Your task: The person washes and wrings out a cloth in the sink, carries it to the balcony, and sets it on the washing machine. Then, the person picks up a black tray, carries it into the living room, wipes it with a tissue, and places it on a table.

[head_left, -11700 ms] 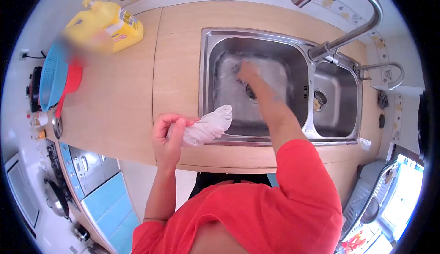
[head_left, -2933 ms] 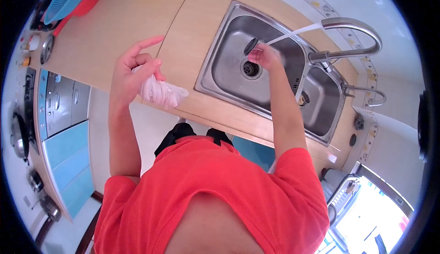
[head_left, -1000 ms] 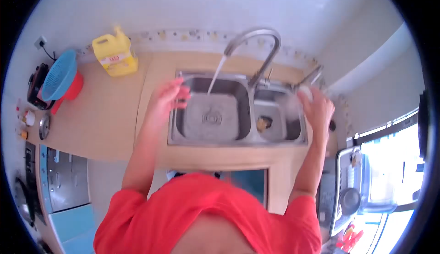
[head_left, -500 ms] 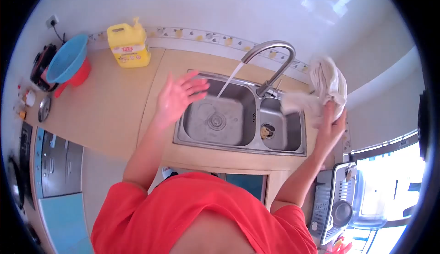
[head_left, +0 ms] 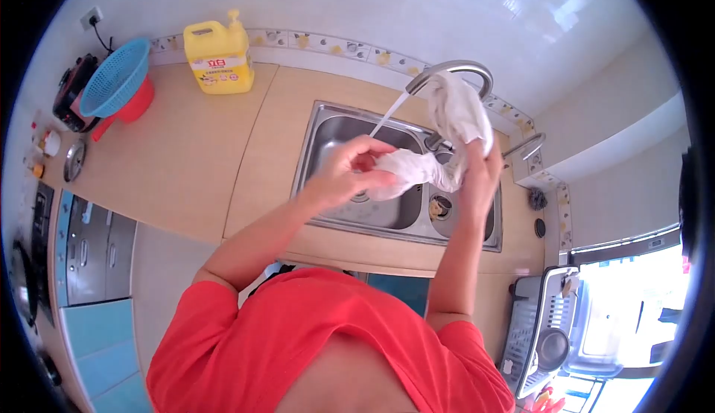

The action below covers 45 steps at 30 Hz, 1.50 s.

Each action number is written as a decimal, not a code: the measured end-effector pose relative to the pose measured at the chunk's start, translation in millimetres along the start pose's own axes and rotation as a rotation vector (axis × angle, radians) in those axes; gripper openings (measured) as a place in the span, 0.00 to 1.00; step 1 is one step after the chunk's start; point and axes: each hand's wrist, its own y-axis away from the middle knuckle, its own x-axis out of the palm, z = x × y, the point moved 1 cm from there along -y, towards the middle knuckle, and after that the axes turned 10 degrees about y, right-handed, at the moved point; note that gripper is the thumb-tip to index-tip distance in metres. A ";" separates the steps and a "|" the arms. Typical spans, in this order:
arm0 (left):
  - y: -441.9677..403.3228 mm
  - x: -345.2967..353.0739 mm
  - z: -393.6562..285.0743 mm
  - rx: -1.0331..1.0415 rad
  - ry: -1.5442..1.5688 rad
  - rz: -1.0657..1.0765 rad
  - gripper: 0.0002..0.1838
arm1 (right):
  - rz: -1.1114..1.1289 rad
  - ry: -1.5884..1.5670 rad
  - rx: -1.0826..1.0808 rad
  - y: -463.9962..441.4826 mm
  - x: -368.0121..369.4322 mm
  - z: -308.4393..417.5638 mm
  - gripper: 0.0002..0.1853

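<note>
A white cloth point(head_left: 456, 111) hangs bunched over the sink in the head view. My right hand point(head_left: 479, 178) is closed round its gathered middle, and the upper part stands up in front of the tap point(head_left: 454, 67). The loose end of the cloth stretches left to my left hand point(head_left: 348, 173), whose curled fingers and thumb hold it; part of that grip is blurred. Water point(head_left: 389, 113) runs from the spout into the larger bowl of the steel sink point(head_left: 307, 158), just behind my left hand.
On the counter point(head_left: 186, 145) stand a yellow detergent jug point(head_left: 220, 59), a blue basket point(head_left: 118, 78) on a red basin point(head_left: 135, 106), and a round metal lid point(head_left: 74, 160). A scouring pad point(head_left: 537, 199) lies right of the sink. A dish rack point(head_left: 521, 331) is at lower right.
My right hand has brought the cloth left, from beside the sink to over it. My left hand has moved right and down from open air and closed on the cloth's end.
</note>
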 end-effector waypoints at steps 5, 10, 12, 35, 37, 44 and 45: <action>16.5 -30.8 -32.8 0.174 -0.328 -0.092 0.12 | -0.578 -0.075 -0.230 -12.1 -75.1 42.4 0.18; 8.6 -57.8 -37.0 0.424 -0.454 -0.305 0.12 | -0.186 -0.671 0.343 -20.3 -112.1 -23.7 0.13; 7.1 -69.9 -38.5 0.473 -0.413 -0.381 0.13 | -0.177 -0.538 0.195 -2.1 -149.4 -39.3 0.13; -341.4 18.7 -22.0 -0.087 -0.882 0.168 0.19 | -0.271 -0.157 -0.018 -164.8 10.4 -49.3 0.20; -324.9 18.7 -3.8 -0.058 -0.821 0.114 0.18 | -0.406 0.114 -0.235 -171.4 31.7 -63.8 0.21; -273.7 3.4 12.2 0.141 -0.696 -0.020 0.16 | -0.453 0.366 -0.512 -146.7 50.8 -54.0 0.21; -267.5 1.8 12.3 0.156 -0.682 -0.019 0.16 | -0.454 0.384 -0.545 -141.2 55.1 -51.9 0.21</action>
